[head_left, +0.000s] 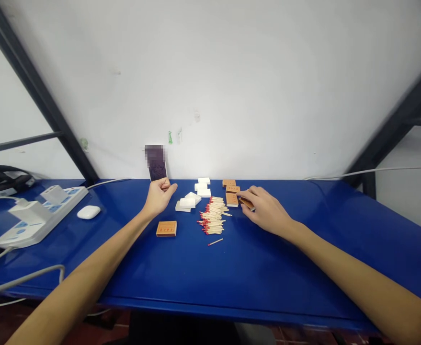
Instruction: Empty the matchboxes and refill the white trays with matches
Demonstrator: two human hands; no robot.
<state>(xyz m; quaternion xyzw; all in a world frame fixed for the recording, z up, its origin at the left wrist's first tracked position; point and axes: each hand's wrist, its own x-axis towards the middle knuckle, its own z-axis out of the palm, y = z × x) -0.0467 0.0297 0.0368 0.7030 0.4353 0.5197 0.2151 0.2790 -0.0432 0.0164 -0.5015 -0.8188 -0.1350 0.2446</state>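
My right hand has its grip nearly closed, thumb and fingers about a tilted brown matchbox near the middle of the blue table; much of that box is hidden beneath my fingers; just left of it lies another matchbox, with two more boxes behind it in a short, uneven column.

My left hand is folded into a loose fist, thumb pointing towards the right; I cannot tell whether that grip has anything inside; it is in front of a dark upright panel at the wall, and a lone matchbox lies flat on my near side of it.

Between my hands the matches lie in a loose heap, most red heads towards my left; a single match lies apart, nearer me; white pieces overlap left of the heap, and more white pieces lie behind it; farther left are a smooth white case and a power strip with plugs in it.
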